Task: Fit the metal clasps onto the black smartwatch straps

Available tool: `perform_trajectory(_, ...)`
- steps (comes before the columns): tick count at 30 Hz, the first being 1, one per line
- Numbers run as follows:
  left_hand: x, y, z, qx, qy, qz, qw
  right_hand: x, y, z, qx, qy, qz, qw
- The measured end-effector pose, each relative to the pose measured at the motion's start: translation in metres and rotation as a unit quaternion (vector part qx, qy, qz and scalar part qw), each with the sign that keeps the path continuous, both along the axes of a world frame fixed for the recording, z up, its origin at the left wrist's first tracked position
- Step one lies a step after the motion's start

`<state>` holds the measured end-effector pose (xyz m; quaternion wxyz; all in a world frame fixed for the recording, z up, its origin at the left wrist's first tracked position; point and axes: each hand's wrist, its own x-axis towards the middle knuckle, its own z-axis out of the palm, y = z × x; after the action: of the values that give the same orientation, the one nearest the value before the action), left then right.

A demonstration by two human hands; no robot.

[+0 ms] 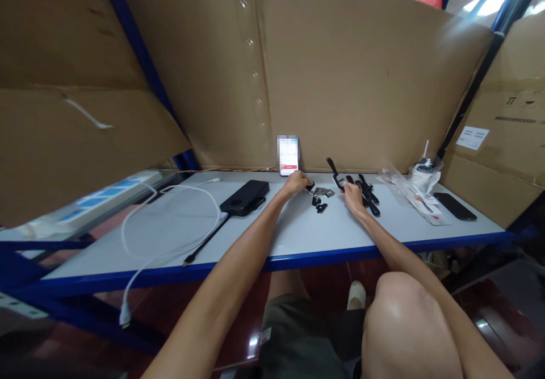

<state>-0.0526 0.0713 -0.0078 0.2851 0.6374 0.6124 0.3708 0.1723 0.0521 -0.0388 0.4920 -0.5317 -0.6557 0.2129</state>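
My right hand (353, 197) is closed on a black two-handled tool, by its shape a spokeshave (332, 169), tilted with one handle pointing up and away. My left hand (297, 183) is closed, its fingertips at a small black part (310, 186). Just right of it, flat grey metal blades (325, 192) lie on the tabletop. Small black pieces (321, 208) sit in front of the blades. Beside my right hand is a pile of more black spokeshaves (369, 191). My fingers partly hide what they grip.
A lit phone (289, 156) leans on the cardboard wall (340, 83). On the left are a black power bank (244, 198), white cables (170, 188) and a power strip (102, 197). Plastic bags (415, 194) and a dark phone (455, 206) lie right. A blue edge (323, 260) borders the table.
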Motion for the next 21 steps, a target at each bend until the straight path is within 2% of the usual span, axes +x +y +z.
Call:
perform_trajectory(7, -0.0002, -0.0033, 0.0065, -0.044, -0.081, 0.006, 0.996, 0.0001, -0.0028, 0.0018, 0.006, -0.017, 0.001, 1.0)
perform_trajectory(12, 0.0001, -0.0038, 0.0066, -0.04, -0.121, 0.005, 0.992, -0.0003, -0.0033, 0.0029, 0.0, -0.017, 0.002, 1.0)
perform_trajectory(16, -0.0015, 0.0004, 0.0038, 0.002, -0.023, 0.058, 0.998, -0.0003, -0.0042, 0.0032, -0.001, -0.012, 0.001, 1.0)
perform_trajectory(21, -0.0015, 0.0008, 0.0009, 0.046, 0.103, 0.101, 0.988, -0.0003, -0.0049, 0.0037, 0.002, -0.011, 0.003, 1.0)
